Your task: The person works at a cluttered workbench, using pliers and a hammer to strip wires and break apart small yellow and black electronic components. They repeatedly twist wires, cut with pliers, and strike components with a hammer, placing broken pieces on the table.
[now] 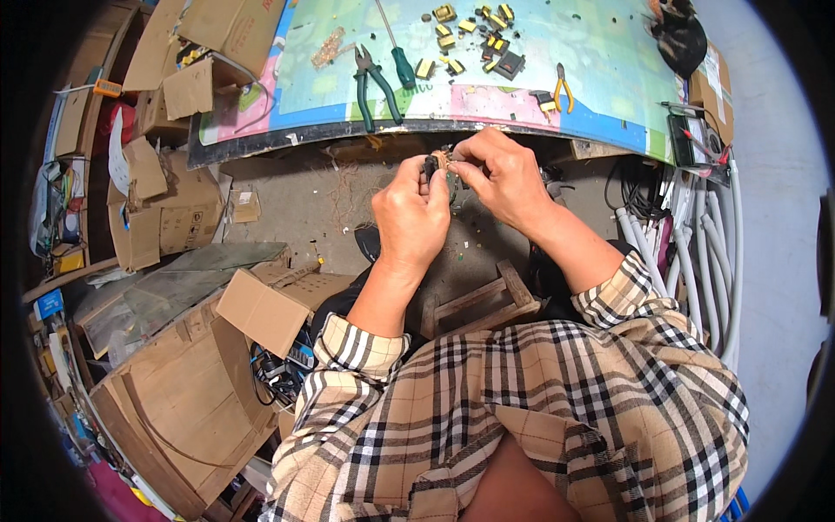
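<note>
Close to the table's near edge, my left hand (410,207) is closed around a small black coil former with copper-coloured wire (441,160) wound on it. The thumb and fingers of my right hand (509,178) pinch together at the coil's right side, on what looks like a strand of its wire. On the table just beyond lie green-handled pliers (375,87) with their handles apart, and a screwdriver (403,68) with a green handle. Small yellow-and-black transformer parts (496,45) are scattered farther back. Orange-handled cutters (564,90) rest to the right.
The table (322,91) has a colourful cover. A copper wire tangle (329,48) lies on it; a dark furry animal (680,39) is at its far right corner. Cardboard boxes (187,204) stand left, grey pipes (715,248) right. A wooden stool (478,303) is below my hands.
</note>
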The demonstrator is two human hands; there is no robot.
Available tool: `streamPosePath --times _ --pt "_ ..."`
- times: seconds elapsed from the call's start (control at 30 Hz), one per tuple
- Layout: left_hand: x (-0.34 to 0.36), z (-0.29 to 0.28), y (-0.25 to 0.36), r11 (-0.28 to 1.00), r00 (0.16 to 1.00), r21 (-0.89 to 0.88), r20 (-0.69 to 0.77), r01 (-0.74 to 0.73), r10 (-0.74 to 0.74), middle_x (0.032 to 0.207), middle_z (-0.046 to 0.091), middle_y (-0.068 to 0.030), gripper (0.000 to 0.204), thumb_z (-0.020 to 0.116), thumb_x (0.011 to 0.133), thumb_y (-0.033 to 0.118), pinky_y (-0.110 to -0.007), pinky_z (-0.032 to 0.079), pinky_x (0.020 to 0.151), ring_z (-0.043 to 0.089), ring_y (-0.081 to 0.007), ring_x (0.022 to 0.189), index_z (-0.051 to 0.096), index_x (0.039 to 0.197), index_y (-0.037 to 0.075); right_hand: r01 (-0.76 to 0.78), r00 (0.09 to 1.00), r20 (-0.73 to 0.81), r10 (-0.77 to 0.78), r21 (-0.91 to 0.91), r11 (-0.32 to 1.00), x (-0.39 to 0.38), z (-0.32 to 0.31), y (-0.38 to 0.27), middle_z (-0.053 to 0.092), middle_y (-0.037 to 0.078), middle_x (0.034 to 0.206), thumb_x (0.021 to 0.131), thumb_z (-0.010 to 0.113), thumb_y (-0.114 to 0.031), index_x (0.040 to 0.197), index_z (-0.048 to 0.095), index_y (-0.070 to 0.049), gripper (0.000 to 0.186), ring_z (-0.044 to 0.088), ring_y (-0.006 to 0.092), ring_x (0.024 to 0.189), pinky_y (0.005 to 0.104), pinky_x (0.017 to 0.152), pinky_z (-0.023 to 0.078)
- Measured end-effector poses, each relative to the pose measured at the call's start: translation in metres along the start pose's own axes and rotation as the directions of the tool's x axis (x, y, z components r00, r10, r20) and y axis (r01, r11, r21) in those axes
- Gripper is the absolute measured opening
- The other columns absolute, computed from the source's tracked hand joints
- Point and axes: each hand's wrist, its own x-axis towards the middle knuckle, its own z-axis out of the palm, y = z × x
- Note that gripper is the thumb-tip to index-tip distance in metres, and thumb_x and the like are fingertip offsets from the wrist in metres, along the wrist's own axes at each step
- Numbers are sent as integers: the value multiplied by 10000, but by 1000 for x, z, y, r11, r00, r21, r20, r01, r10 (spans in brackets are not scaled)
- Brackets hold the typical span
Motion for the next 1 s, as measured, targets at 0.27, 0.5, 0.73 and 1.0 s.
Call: streamPosePath --times 0.27,0.5,0.73,1.0 --pt "0 4 -5 978 983 111 -32 -179 183 654 645 -141 143 649 834 73 -321 501 571 654 -213 570 653 955 -4 -64 998 26 61 129 990 1 0 -8 554 104 772 762 670 -57 836 628 -1 102 585 233 643 321 583 480" --pt "0 -1 0 996 995 -20 43 89 -88 646 649 -115 154 653 837 80 -305 497 561 641 -165 559 655 964 -7 -115 992 -19 123 220 969 -1 7 -13 551 90 771 765 670 -51 856 658 3 106 550 163 628 282 582 460" --pt "0 -3 0 1000 998 6 60 11 -11 622 623 -114 149 639 846 75 -309 477 551 632 -172 558 642 966 -14 -215 976 84 199 294 931 -1 7 -7 552 90 792 773 666 -60 846 656 3 97 549 165 635 288 587 459" --pt "-1 -3 -1 992 995 123 95 -26 14 633 609 -150 143 631 841 65 -345 465 552 619 -220 551 641 955 -21 -31 999 -25 35 152 988 -8 16 -4 516 66 778 800 637 -18 857 610 -2 65 490 154 634 267 574 405"
